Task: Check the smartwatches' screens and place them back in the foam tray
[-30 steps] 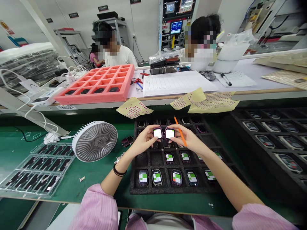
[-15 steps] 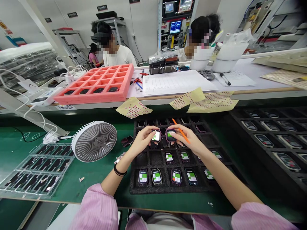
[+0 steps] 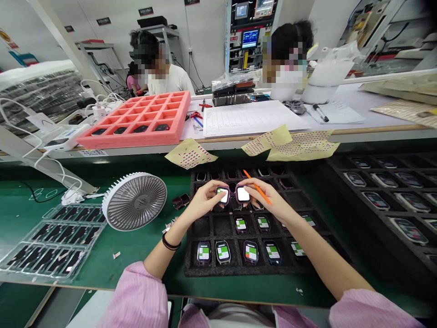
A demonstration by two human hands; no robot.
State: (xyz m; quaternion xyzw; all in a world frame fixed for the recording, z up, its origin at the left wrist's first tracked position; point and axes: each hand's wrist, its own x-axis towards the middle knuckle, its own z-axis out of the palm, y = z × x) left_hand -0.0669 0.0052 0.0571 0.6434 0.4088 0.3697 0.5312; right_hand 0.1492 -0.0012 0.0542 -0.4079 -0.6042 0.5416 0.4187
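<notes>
A left-hand smartwatch (image 3: 222,196) and a right-hand smartwatch (image 3: 243,194) are held just beside each other, above the upper rows of a black foam tray (image 3: 239,272). The left hand (image 3: 204,201) and right hand (image 3: 264,194) each have the grip pressed onto the watch body from the sides, with thumb and fingers pinching it. Main change: both screens now show bright white, where green-and-white displays were shown half a second ago. The left-hand watch is tilted slightly, and the right-hand one is held nearer flat. An orange pen (image 3: 258,187) is also carried in the right grip, angled up-left over the tray; how it is pinched is hidden by the fingers. Further watches with green-and-white screens (image 3: 222,252) are seated in the tray's compartments below. A desk fan (image 3: 134,201) stands left of the tray on the green-matted tabletop (image 3: 153,269), and a second black tray of watches (image 3: 382,205) lies to the right.
</notes>
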